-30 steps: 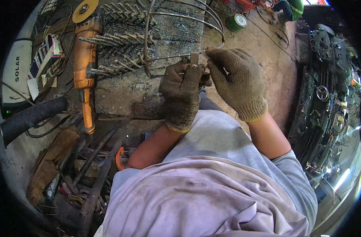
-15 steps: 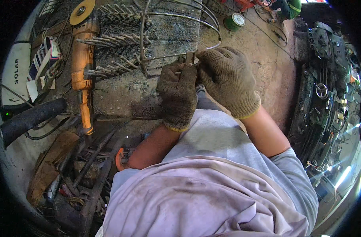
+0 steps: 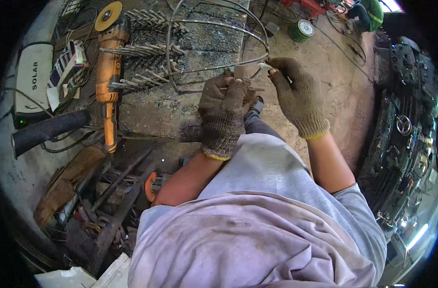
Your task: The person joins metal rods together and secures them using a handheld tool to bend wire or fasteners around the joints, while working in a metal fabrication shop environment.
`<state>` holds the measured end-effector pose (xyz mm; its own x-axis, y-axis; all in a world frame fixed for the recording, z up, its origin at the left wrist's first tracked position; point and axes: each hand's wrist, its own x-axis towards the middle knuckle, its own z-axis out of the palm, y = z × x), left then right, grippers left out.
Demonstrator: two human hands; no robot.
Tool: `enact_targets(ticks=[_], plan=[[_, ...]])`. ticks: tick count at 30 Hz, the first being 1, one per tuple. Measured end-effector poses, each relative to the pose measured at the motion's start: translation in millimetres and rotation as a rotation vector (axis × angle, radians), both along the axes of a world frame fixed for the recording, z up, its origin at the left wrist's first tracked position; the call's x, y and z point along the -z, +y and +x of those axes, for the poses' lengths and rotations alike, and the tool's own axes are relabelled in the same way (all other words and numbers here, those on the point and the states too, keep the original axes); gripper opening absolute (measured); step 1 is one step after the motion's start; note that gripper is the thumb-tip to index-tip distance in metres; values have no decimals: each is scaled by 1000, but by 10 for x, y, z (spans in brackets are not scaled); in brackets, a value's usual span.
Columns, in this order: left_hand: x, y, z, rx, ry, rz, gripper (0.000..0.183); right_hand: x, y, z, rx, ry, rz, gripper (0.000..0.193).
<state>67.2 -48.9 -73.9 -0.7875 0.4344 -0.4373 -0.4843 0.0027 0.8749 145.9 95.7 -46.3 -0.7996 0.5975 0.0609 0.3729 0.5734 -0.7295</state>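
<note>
Both of my hands wear dirty brown knit gloves with yellow cuffs. My left hand [image 3: 222,113] is closed around a flat, brownish piece [image 3: 239,72] whose end sticks up past the fingers; a thin strip juts out to its right. My right hand [image 3: 298,96] sits apart from it to the right, pinching a small whitish stick [image 3: 265,66] between thumb and fingers. Exactly what kind of stick it is, I cannot make out. Just beyond both hands is a round wire frame [image 3: 214,68] of bent metal rods, its near ring close to the stick's tip.
On the grimy work surface [image 3: 147,113] lie rows of short ribbed rods [image 3: 144,50]. An orange angle grinder [image 3: 108,77] lies at left, near a white box [image 3: 34,79]. Scrap metal [image 3: 118,216] fills the lower left. A green spool [image 3: 300,30] and a person [image 3: 370,14] are far right.
My right hand has moved right, away from the left hand, bringing the whitish stick into view. The left hand keeps its grip on the flat piece. The whole view has shifted slightly.
</note>
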Motion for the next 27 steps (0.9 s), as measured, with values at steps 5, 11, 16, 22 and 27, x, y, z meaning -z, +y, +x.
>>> enact_targets(ticks=[5,11,16,22,27], plan=[[356,-36,0,56,546,-297,26,121,10,-42,13,122,-136,19],[45,68,66,-121,54,4,27,-52,-30,-97,-25,96,-70,19],[147,44,53,-14,288,-133,27,95,-86,-149,-101,181,-12,20],[288,-54,1,174,538,-312,28,97,-116,-218,-148,182,135,21],[358,-61,46,78,323,-222,36,124,-137,-219,-176,167,188,20]])
